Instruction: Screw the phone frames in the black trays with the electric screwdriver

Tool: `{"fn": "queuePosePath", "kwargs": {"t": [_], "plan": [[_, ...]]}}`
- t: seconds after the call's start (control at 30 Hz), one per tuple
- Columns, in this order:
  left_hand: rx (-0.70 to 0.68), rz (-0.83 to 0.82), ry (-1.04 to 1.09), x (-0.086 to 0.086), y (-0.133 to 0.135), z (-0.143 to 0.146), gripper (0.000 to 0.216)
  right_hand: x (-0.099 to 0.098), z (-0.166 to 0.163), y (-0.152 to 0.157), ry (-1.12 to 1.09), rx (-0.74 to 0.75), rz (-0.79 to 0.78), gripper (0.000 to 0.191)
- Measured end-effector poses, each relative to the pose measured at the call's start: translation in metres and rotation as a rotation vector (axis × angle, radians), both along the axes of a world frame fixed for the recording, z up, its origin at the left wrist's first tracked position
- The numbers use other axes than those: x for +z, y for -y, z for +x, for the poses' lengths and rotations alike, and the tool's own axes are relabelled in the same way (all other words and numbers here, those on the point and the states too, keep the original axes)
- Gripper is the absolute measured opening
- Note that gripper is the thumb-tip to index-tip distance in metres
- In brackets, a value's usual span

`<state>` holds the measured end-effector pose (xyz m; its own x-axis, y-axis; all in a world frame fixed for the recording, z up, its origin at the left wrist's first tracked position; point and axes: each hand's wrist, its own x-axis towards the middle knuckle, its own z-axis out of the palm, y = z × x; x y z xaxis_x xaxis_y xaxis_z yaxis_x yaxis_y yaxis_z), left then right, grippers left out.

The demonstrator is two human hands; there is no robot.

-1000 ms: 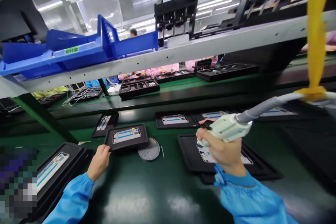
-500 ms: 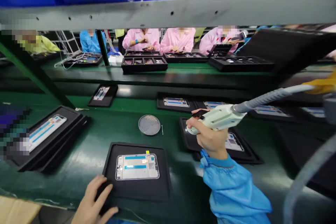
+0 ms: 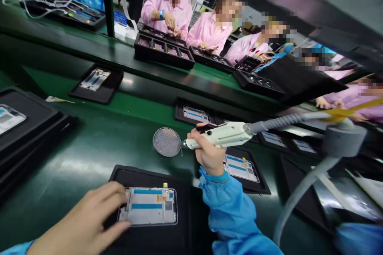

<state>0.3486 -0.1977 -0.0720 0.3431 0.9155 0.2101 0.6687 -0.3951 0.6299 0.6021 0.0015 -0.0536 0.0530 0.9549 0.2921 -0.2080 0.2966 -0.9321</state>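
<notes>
Phone frame: it lies in the black tray [image 3: 149, 243] at the lower centre of the frame; the phone frame [image 3: 152, 216] has two blue strips facing up and a small yellow tab at its far edge.
Left grip: your left hand [image 3: 86, 217] reaches in from the lower left, thumb and fingers parted around the phone frame's left end; you appear to touch it, but I cannot tell whether you are pinching it.
Right grip: your right hand [image 3: 211, 157] is closed around the pale handheld tool [image 3: 226, 135], whose nose points left.
Round dish: just left of that nose, near the middle of the frame, sits the round dish [image 3: 166, 142]; I cannot tell whether the two touch.
Just changed: half a second ago your left fingers were at the tray's edge and the tool's nose was well apart from the dish; now you have reached the phone frame, and the nose is beside the dish.
What it means: your hands seem to be split, left minding the phone frame, right at the dish.
Around: a second frame [image 3: 241, 167] lies on the green table [image 3: 74, 163], beyond your right wrist.
</notes>
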Motion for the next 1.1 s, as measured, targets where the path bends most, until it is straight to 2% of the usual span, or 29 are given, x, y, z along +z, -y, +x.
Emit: {"fn": "queuePosePath", "kwargs": {"t": [0.07, 0.13, 0.2, 0.23, 0.33, 0.43, 0.53, 0.67, 0.83, 1.1], "plan": [[-0.215, 0.069, -0.232, 0.005, -0.018, 0.024, 0.033, 0.0, -0.005, -0.004, -0.01, -0.002, 0.003, 0.027], [-0.393, 0.188, -0.385, 0.0, -0.033, 0.044, 0.056, -0.002, -0.006, -0.007, -0.017, -0.022, 0.001, 0.026], [-0.495, 0.26, -0.475, -0.008, -0.045, 0.058, 0.067, -0.006, -0.005, -0.01, -0.019, -0.044, -0.009, 0.024], [-0.513, 0.283, -0.496, -0.013, -0.049, 0.063, 0.064, -0.008, -0.005, -0.011, -0.019, -0.052, -0.017, 0.024], [-0.501, 0.343, -0.494, -0.021, -0.058, 0.067, 0.041, -0.016, -0.002, -0.015, -0.022, -0.067, -0.037, 0.023], [-0.508, 0.38, -0.428, -0.026, -0.066, 0.068, 0.03, -0.021, 0.0, -0.02, -0.029, -0.085, -0.036, 0.023], [-0.489, 0.402, -0.348, -0.033, -0.073, 0.071, 0.031, -0.023, 0.001, -0.023, -0.024, -0.096, -0.036, 0.022], [-0.334, 0.402, -0.313, -0.044, -0.078, 0.076, 0.046, -0.022, 0.002, -0.023, -0.007, -0.079, -0.044, 0.02], [-0.194, 0.425, -0.258, -0.05, -0.078, 0.08, 0.039, -0.024, 0.002, -0.021, 0.018, -0.073, -0.061, 0.02], [-0.339, 0.428, -0.247, -0.049, -0.075, 0.079, 0.022, -0.027, 0.001, -0.022, 0.019, -0.074, -0.102, 0.021]]}}
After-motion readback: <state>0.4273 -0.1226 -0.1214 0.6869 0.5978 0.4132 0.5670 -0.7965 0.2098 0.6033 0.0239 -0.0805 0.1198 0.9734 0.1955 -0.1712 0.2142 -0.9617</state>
